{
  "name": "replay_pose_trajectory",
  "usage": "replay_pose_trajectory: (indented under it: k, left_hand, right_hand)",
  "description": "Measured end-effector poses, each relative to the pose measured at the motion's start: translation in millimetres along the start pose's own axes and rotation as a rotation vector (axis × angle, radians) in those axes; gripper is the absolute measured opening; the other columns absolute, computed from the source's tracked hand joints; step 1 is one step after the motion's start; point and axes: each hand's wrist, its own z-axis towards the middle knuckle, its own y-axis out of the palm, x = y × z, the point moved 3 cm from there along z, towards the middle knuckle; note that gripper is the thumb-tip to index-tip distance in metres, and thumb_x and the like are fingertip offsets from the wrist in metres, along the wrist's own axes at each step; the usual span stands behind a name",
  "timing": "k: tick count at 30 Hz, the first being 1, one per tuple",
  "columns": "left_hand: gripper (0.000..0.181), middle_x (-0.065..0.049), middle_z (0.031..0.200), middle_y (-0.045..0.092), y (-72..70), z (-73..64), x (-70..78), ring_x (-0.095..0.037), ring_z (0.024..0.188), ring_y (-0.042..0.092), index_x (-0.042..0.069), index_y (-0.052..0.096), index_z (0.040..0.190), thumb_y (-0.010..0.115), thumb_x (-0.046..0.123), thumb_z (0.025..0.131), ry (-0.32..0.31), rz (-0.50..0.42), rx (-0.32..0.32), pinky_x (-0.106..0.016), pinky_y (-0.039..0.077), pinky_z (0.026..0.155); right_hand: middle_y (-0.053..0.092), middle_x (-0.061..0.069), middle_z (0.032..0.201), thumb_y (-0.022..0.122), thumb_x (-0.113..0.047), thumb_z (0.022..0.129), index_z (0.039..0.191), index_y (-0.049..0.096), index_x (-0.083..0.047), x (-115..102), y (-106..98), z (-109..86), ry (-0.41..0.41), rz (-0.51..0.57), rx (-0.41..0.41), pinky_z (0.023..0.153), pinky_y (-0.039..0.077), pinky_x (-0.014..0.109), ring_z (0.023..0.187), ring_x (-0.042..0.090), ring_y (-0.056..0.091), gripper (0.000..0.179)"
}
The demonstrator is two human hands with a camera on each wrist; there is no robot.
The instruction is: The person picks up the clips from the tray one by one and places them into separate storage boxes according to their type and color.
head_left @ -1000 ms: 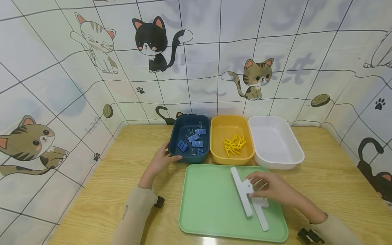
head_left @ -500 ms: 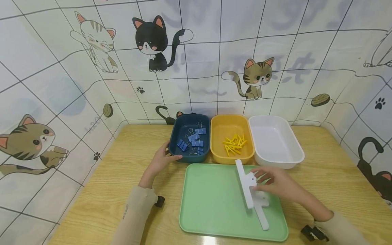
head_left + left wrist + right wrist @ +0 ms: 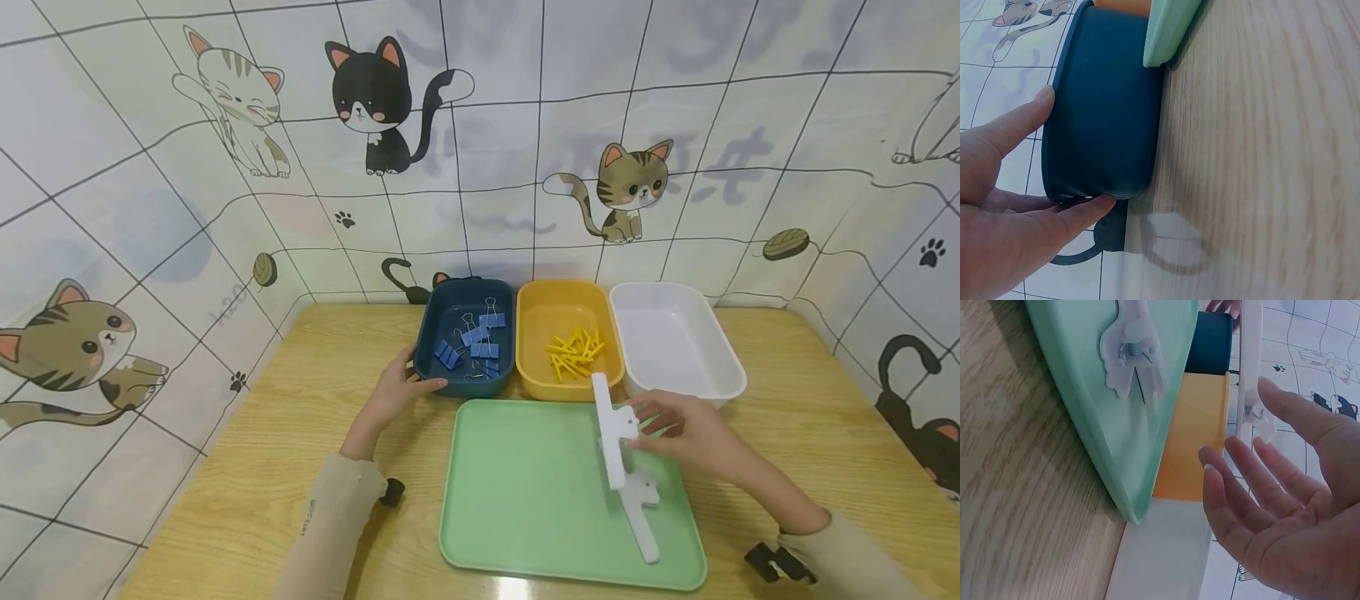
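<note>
My right hand (image 3: pixel 693 429) pinches a white plastic clip (image 3: pixel 609 433) with a long straight bar, by its grip end. The clip is held up over the right part of a green tray (image 3: pixel 525 492). A second white clip (image 3: pixel 639 521) lies on the tray below it; in the right wrist view this clip's spring (image 3: pixel 1135 349) shows. My left hand (image 3: pixel 393 392) touches the near left corner of a dark blue bin (image 3: pixel 422 358) holding several blue binder clips (image 3: pixel 480 337). In the left wrist view its thumb and nearly straight fingers rest against the bin's outside.
A yellow bin (image 3: pixel 531 321) with several small yellow clothespins (image 3: pixel 576 354) stands beside the blue one. To its right is a white bin (image 3: pixel 667 333), with nothing visible inside. The three bins line the back of the wooden table (image 3: pixel 300 417), behind the tray.
My right hand has lifted the upper white clip off the other one and carried it up, rightward and toward the bins. The left hand has stayed at the blue bin.
</note>
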Motion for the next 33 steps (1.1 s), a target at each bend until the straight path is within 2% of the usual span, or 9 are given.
replay_pose_trajectory:
  k: [5,10,27,33]
  left_hand:
    - [0.085,-0.025,0.169,0.028,0.1,0.5,0.8,-0.051,0.153,0.034,0.003,0.025,0.166,0.075,0.013,0.098,0.008,0.000,-0.003,-0.059,0.038,0.122]
    - [0.085,-0.025,0.169,0.028,-0.3,-0.3,1.8,-0.052,0.153,0.033,0.002,0.025,0.166,0.075,0.013,0.099,0.021,-0.002,-0.009,-0.060,0.038,0.122]
    - [0.087,-0.027,0.170,0.027,0.4,-0.7,1.7,-0.054,0.152,0.033,0.002,0.022,0.167,0.075,0.012,0.098,0.007,-0.011,-0.014,-0.061,0.039,0.121]
    - [0.086,-0.025,0.170,0.027,-1.5,-1.5,1.3,-0.052,0.154,0.031,0.004,0.024,0.167,0.075,0.013,0.098,0.008,-0.027,-0.011,-0.060,0.037,0.122]
  right_hand:
    - [0.077,0.013,0.105,0.089,-0.012,0.086,0.123,0.070,0.001,2,-4,0.2,0.055,0.013,0.049,0.073,0.062,0.026,0.087,0.022,0.075,0.045]
    - [0.077,0.014,0.105,0.089,-0.011,0.085,0.123,0.070,0.000,3,-9,0.6,0.057,0.014,0.079,0.071,0.062,0.026,0.086,0.024,0.075,0.044]
    - [0.077,0.019,0.109,0.086,-0.016,0.089,0.128,0.069,0.001,4,-24,5.6,0.134,-0.015,0.100,0.070,0.062,0.025,0.091,0.031,0.076,0.045]
    - [0.076,0.021,0.111,0.084,-0.017,0.091,0.129,0.068,0.002,8,-29,7.4,0.151,-0.024,0.099,0.072,0.065,0.031,0.093,0.032,0.076,0.046]
